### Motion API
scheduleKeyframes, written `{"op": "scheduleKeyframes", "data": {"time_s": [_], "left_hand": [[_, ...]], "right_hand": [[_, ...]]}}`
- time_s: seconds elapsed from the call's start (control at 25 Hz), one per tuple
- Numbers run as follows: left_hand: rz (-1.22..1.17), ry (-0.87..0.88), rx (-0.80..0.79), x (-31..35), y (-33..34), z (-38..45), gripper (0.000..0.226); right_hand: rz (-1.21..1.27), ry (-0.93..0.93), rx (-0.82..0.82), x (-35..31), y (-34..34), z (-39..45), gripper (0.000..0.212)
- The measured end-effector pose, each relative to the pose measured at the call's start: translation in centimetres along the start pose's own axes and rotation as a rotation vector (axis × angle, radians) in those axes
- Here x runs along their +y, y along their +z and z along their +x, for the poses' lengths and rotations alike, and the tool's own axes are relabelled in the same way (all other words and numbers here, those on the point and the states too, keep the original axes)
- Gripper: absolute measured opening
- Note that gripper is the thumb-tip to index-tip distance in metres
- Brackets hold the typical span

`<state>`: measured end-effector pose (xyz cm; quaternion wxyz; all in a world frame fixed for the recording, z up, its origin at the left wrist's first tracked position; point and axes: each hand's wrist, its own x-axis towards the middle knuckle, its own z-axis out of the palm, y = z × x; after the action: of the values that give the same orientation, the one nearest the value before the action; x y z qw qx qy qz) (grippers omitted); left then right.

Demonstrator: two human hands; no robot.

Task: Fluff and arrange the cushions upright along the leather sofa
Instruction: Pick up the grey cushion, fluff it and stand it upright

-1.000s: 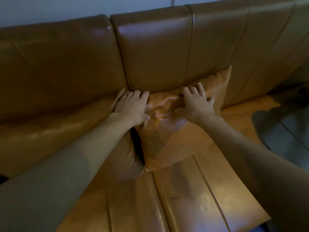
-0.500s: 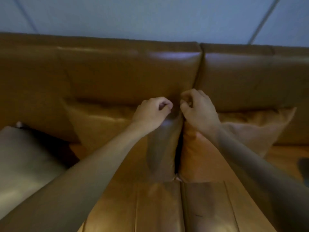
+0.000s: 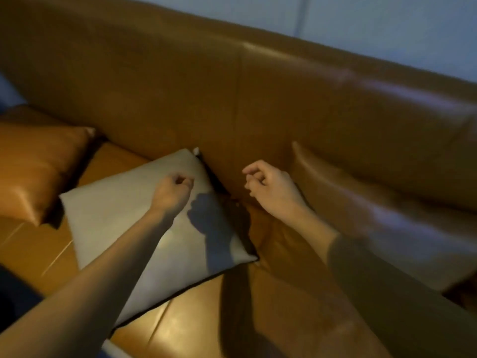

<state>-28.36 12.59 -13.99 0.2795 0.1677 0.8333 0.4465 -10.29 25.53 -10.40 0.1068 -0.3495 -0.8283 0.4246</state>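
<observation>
A grey cushion (image 3: 124, 218) lies flat on the seat of the tan leather sofa (image 3: 180, 86), one corner touching the backrest. My left hand (image 3: 175, 192) hovers just above the grey cushion's far part, curled into a loose fist with nothing in it, and casts a shadow on the fabric. My right hand (image 3: 271, 187) hangs in front of the backrest, fingers half curled and apart, holding nothing. A tan cushion (image 3: 374, 202) leans upright against the backrest to the right of that hand. Another tan cushion (image 3: 36, 171) lies at the far left of the seat.
A pale blue wall (image 3: 387, 27) rises behind the sofa. Bare seat leather (image 3: 196, 319) shows in front of the grey cushion. A dark patch of floor (image 3: 15, 301) lies at the lower left, past the seat's front edge.
Both hands have let go of the two upright tan cushions. The view has swung left, and the hands now hang free over the flat grey cushion and the seat.
</observation>
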Motion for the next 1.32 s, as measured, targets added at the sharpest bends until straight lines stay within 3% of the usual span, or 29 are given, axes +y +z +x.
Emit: {"op": "scheduleKeyframes", "data": {"time_s": [0.12,0.32,0.48,0.6,0.76,0.88,1.08,1.32], "left_hand": [[0.087,-0.175,0.147,-7.3,-7.0,4.6,0.028],[0.269,-0.380,0.375,-16.0,-12.9,7.8,0.059],[0.110,-0.499,0.450,-18.4,-14.1,9.8,0.094],[-0.071,-0.571,0.434,-19.6,-14.6,10.8,0.101],[-0.133,-0.568,0.468,-19.4,-13.6,11.0,0.101],[-0.204,-0.512,0.538,-18.9,-13.2,10.4,0.102],[-0.244,-0.462,0.615,-16.9,-14.0,9.6,0.104],[-0.312,-0.153,0.626,-9.8,-16.0,9.9,0.095]], "right_hand": [[0.016,0.152,-0.119,0.3,8.0,5.0,0.020],[0.005,0.379,-0.158,2.5,16.0,9.6,0.047],[0.024,0.423,-0.090,2.3,18.7,12.4,0.089],[0.132,0.458,-0.135,2.1,19.9,13.8,0.113],[0.076,0.471,-0.156,2.6,20.6,14.4,0.111],[0.235,0.486,-0.132,2.2,20.0,14.2,0.111],[0.323,0.679,0.067,-0.2,18.2,13.8,0.105],[0.456,0.609,0.242,-2.9,14.0,12.1,0.104]]}}
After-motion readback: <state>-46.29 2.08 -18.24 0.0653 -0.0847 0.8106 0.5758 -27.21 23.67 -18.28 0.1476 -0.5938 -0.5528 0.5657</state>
